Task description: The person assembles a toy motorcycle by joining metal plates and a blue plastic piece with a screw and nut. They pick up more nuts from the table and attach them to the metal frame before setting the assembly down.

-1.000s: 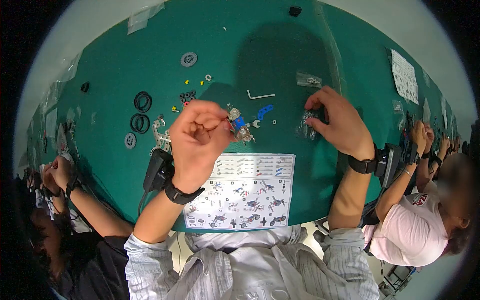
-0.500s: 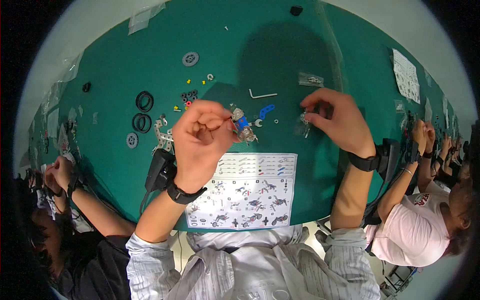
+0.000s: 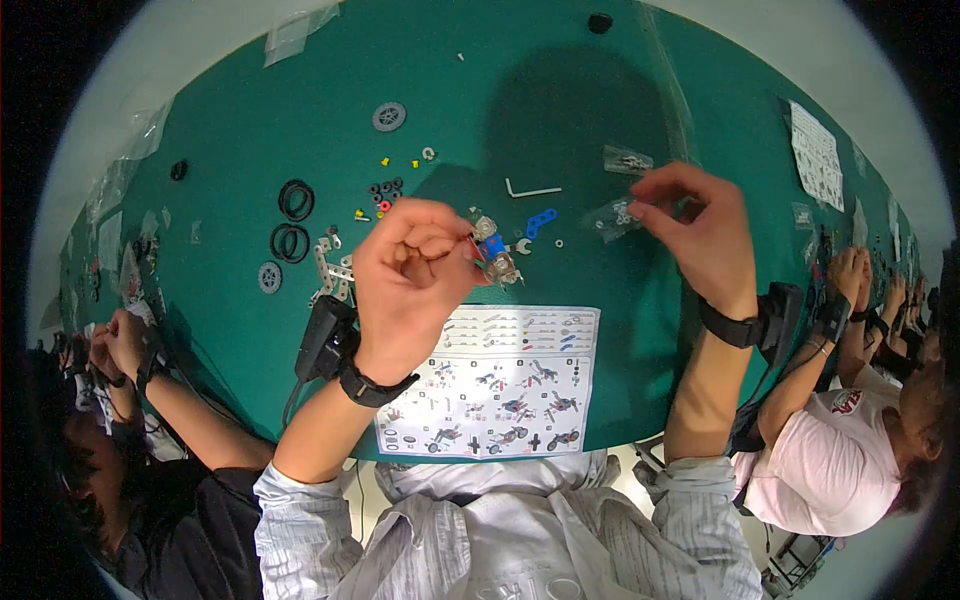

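My left hand (image 3: 412, 280) is closed, pinching a partly built model (image 3: 494, 248) of blue and metal pieces above the table. My right hand (image 3: 703, 225) has thumb and forefinger together on a small clear plastic bag (image 3: 617, 220) with tiny metal parts in it. Between the hands lie a blue angled piece (image 3: 541, 222), a small nut (image 3: 559, 243) and a hex key (image 3: 533, 190). An open-ended wrench (image 3: 522, 246) shows partly behind the model. Below the hands is a printed instruction sheet (image 3: 490, 385).
Black rubber rings (image 3: 290, 243), a grey wheel (image 3: 389, 117), perforated metal strips (image 3: 328, 268) and yellow pieces (image 3: 385, 161) lie to the left. Another parts bag (image 3: 628, 160) is beyond my right hand. People sit on both sides, one in a pink shirt (image 3: 835, 460).
My right hand has moved away from me and slightly right, and the small plastic bag has moved with it. My left hand still holds the model in nearly the same place.
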The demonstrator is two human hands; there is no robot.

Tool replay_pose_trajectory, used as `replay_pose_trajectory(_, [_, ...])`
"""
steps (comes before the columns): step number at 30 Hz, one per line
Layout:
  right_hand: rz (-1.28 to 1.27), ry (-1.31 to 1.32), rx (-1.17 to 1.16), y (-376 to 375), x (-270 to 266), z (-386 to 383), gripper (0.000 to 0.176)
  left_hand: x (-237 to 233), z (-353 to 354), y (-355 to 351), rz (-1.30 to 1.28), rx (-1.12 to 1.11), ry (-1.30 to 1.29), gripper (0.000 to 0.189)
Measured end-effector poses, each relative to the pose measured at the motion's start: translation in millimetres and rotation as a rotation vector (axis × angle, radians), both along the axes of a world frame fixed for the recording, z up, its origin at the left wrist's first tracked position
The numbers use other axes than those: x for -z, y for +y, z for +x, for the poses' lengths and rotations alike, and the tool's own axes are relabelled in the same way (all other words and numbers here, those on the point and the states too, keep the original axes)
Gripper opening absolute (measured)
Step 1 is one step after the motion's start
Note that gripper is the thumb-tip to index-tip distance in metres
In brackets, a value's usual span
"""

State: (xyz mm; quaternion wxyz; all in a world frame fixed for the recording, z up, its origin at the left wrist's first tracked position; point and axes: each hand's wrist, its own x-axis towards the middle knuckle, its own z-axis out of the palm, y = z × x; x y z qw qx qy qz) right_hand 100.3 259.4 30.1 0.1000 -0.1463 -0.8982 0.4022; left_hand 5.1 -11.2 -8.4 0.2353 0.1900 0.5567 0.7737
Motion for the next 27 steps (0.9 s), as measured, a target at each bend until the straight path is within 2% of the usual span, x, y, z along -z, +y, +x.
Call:
replay_pose_trajectory(8, [-0.008,0.078,0.036,6,5,2,0.012,0,0,0,-0.01,0.0,-0.001,0.021])
replay_pose_trajectory(11, [-0.012,0.069,0.135,6,2,3,0.011,-1,0,0,-0.021,-0.005,0.006,0.021])
replay_pose_trajectory(17, [0.012,0.065,0.152,9,1,4,0.012,-5,3,3,-0.065,-0.017,0.041,0.015])
replay_pose_trajectory(23, [0.095,-0.067,0.19,23,7,8,0.014,-5,3,3,-0.065,-0.017,0.032,0.014])
replay_pose_trajectory(27, [0.05,0.014,0.147,22,9,6,0.014,-5,3,3,-0.064,-0.01,0.044,0.014])
